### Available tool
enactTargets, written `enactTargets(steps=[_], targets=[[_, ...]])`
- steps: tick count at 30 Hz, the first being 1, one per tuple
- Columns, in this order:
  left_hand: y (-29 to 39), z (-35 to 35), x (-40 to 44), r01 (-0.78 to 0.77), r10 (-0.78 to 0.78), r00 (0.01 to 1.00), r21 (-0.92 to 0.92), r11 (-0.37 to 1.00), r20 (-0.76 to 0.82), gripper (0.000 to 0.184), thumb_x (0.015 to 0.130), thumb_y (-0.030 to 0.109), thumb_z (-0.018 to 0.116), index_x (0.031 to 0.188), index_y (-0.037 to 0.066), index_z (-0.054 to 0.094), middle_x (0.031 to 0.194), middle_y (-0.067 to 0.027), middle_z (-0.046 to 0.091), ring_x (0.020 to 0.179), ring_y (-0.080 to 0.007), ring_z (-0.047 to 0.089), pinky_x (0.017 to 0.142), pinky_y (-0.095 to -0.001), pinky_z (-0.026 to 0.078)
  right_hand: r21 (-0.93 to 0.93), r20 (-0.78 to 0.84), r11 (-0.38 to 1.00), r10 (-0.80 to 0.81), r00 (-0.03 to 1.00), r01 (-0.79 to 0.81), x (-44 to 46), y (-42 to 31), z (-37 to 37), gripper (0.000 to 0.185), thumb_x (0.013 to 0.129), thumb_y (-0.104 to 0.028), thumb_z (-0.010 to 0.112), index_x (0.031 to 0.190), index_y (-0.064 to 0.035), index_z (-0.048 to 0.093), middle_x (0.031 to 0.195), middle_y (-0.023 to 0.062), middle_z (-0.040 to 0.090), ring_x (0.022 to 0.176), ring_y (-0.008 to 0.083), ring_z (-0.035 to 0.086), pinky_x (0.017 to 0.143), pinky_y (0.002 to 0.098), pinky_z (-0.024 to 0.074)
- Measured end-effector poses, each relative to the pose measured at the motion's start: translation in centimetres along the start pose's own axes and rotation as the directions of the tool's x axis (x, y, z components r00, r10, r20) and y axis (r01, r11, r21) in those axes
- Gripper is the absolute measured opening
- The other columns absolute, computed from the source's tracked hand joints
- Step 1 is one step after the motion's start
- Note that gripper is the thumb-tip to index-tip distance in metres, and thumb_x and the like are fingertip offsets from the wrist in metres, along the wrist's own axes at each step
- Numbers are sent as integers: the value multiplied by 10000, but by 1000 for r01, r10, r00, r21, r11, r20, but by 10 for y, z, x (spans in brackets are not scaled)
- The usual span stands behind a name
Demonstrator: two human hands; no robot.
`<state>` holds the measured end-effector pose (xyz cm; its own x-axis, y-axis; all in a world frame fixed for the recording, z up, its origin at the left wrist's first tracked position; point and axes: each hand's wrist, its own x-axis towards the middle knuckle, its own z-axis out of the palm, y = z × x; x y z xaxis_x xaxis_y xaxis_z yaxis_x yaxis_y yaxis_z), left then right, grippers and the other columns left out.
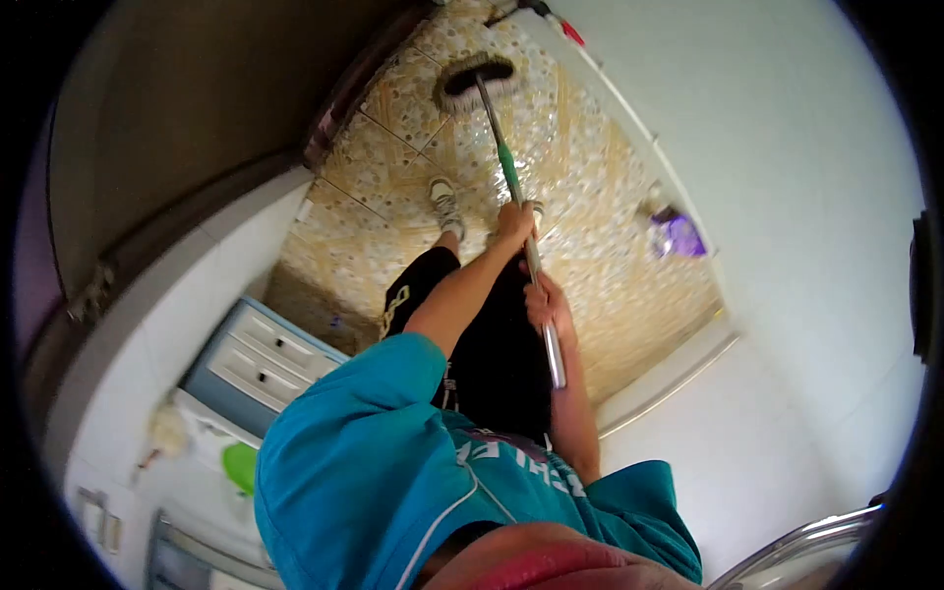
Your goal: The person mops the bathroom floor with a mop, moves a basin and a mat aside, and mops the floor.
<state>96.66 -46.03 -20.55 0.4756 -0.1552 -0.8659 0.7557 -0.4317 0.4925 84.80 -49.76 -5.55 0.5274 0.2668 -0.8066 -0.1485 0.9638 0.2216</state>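
A long-handled brush (476, 83) rests with its dark, pale-edged bristle head on the pebble-patterned floor (393, 162) at the top. Its metal handle (555, 359) has a green section and slants down toward my body. My left hand (514, 224) is wrapped around the handle just below the green part. Lower down, my right hand (551, 303) grips the same handle near its shiny end. The floor looks wet and glossy beside the handle.
A purple packet (678, 236) lies by the right wall. A blue-and-white drawer cabinet (261, 359) stands at lower left, near a green object (239, 467). A dark door (187, 98) fills the upper left. A shoe (445, 208) shows on the floor.
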Motion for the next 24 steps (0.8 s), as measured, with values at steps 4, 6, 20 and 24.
enactTargets(steps=[4, 6, 20, 24], targets=[[35, -37, 36, 19, -19, 997, -1, 1000, 78, 358, 819, 241, 535, 602, -42, 508, 447, -116, 501, 357, -234, 522, 336, -378, 413, 41, 112, 989, -145, 983, 141, 46, 20, 20, 286, 969, -247, 407, 1162, -50, 484, 563, -36, 348, 361, 32, 290, 300, 178, 263], [56, -35, 25, 41, -40, 999, 204, 978, -10, 333, 818, 174, 507, 617, -90, 469, 520, -154, 527, 377, -240, 529, 321, -386, 426, 161, 131, 975, -176, 976, 154, 50, 29, 19, 274, 966, -229, 418, 1165, -53, 484, 562, -36, 352, 370, 26, 299, 304, 177, 263], [-202, 55, -222, 294, -414, 905, 556, 778, 101, 264, 878, 180, 512, 824, -73, 458, 627, -168, 529, 488, -255, 580, 405, -392, 479, 627, -46, 757, -198, 979, 182, -177, 207, -192, 345, 981, -265, 370, 1305, -154, 408, 621, -7, 350, 372, 43, 289, 275, 179, 264], [-184, 46, -204, 174, -285, 949, 536, 826, 131, 353, 876, 230, 530, 640, -31, 508, 514, -144, 532, 433, -244, 564, 389, -363, 465, 523, -40, 826, -220, 975, 208, -153, 191, -163, 350, 979, -286, 374, 1320, -210, 393, 576, -15, 348, 368, 43, 293, 269, 175, 237]])
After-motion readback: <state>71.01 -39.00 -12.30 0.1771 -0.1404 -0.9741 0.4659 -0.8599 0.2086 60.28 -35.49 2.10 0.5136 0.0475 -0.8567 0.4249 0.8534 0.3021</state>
